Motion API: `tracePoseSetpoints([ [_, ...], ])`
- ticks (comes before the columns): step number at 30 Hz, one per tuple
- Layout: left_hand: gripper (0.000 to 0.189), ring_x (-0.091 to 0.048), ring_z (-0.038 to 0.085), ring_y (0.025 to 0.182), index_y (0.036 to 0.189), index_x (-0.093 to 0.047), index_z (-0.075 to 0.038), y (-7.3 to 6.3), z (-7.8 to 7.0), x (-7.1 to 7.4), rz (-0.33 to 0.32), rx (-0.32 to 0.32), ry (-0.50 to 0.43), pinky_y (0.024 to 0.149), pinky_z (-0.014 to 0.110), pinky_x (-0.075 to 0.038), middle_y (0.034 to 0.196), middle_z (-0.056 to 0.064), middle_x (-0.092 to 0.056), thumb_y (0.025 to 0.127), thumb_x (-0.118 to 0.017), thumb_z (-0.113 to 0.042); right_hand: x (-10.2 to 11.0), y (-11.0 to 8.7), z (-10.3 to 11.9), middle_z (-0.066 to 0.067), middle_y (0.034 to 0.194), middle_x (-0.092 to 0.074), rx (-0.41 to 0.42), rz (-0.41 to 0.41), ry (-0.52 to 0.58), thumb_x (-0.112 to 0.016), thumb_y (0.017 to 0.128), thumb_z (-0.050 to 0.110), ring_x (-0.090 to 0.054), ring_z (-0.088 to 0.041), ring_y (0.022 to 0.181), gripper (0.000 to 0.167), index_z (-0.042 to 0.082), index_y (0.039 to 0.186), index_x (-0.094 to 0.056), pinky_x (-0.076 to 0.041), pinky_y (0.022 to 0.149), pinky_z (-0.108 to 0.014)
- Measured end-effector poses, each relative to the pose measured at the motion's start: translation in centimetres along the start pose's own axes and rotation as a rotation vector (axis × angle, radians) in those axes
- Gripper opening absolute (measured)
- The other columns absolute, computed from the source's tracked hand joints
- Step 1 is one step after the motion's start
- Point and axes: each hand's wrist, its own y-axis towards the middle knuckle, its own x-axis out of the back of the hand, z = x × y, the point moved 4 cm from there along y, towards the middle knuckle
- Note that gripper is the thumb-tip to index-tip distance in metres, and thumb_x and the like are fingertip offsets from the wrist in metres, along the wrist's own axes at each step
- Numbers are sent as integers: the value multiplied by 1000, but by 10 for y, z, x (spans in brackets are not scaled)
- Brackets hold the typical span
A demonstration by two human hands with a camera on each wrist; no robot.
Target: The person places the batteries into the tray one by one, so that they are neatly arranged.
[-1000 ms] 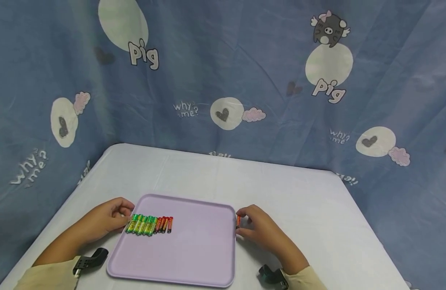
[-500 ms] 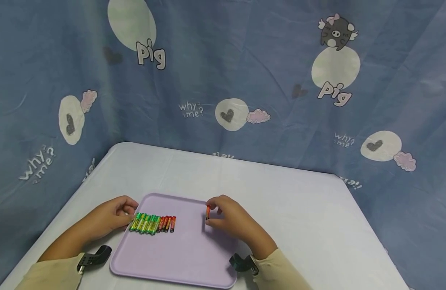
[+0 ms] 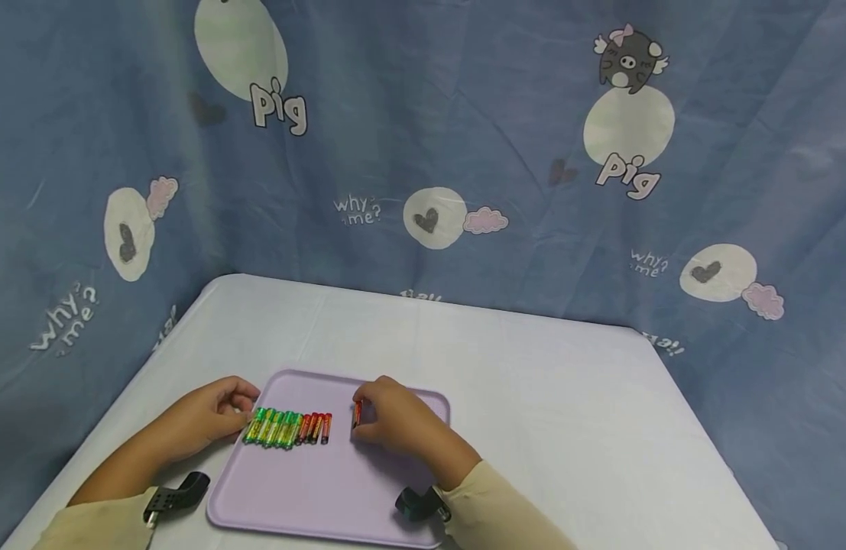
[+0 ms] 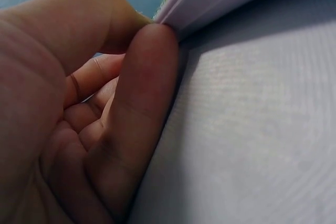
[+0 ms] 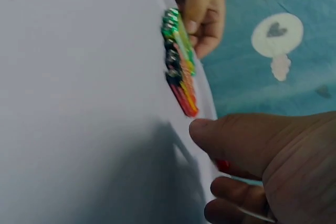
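On a light purple tray (image 3: 312, 496), green-and-gold batteries (image 3: 273, 428) lie side by side in a row at the left rim. Several red-and-black batteries (image 3: 315, 428) continue that row on its right. My left hand (image 3: 212, 412) pinches the tray's left rim between thumb and finger, as the left wrist view shows. My right hand (image 3: 395, 418) holds one red-and-black battery (image 3: 357, 414) between thumb and fingers, a short gap right of the row. In the right wrist view the thumb covers most of this battery, leaving a bit of red.
A white cloth covers the table (image 3: 533, 397) around the tray. Behind it hangs a blue printed curtain (image 3: 367, 153). Black wrist devices (image 3: 178, 496) sit at both sleeve cuffs; the right one hangs over the tray.
My right hand has carried the battery leftward from beyond the tray's right rim to over the tray, near the row. The left hand has stayed at the left rim.
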Motion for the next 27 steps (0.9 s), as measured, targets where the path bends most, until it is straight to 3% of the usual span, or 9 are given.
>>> tracePoseSetpoints([
  [6, 38, -57, 10, 77, 128, -58, 6, -1, 1, -3, 0, -4, -5, 68, 26, -55, 102, 10, -62, 95, -68, -8, -13, 4, 6, 3, 114, -60, -38, 16, -62, -88, 85, 28, -55, -5, 95, 39, 18, 119, -71, -50, 91, -23],
  [16, 37, -58, 9, 79, 129, -58, 5, 0, 2, 2, -11, -4, 14, 68, 26, -55, 104, 9, -62, 95, -68, -8, -21, 16, 25, 6, 111, -60, -12, 15, -152, -88, 85, 34, -56, -4, 95, 41, 19, 120, -72, -50, 92, -21],
  [27, 37, -57, 8, 79, 127, -58, 7, -1, 1, 0, -11, -9, 4, 67, 25, -54, 102, 9, -61, 95, -68, -7, -29, 16, 30, 8, 107, -59, -27, 21, -147, -88, 85, 36, -54, -3, 91, 40, 21, 119, -73, -50, 88, -21],
])
